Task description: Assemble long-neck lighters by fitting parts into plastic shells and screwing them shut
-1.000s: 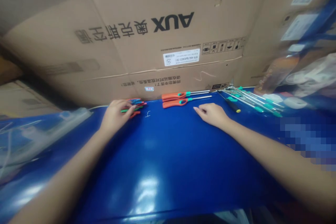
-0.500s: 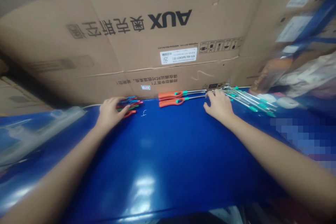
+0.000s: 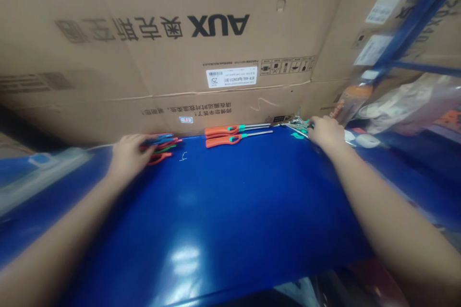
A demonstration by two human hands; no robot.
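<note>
The left hand (image 3: 127,154) lies at the far edge of the table (image 3: 230,211), its fingers curled over a small heap of coloured parts (image 3: 166,144) in red, blue and green. They seem closed on the heap, perhaps to keep the loose pieces together, though blur hides the grip itself. The right hand (image 3: 326,132) reaches far out to the other side and rests knuckles-up on a pile of rods (image 3: 296,127) with teal ends. Whether its fingers have closed on any rod cannot be told.

Between the two hands, well apart from both, two orange lighters (image 3: 224,135) lie side by side with their metal stems pointing right, close against the foot of a big box (image 3: 180,57). The box walls off the whole back of the table, so everything sits in a row along it. A tiny white scrap (image 3: 183,157) lies just beside the coloured heap. A clear bag (image 3: 39,177) lies at the left, and more wrapped goods (image 3: 403,103) crowd the right under a blue post (image 3: 421,9).
</note>
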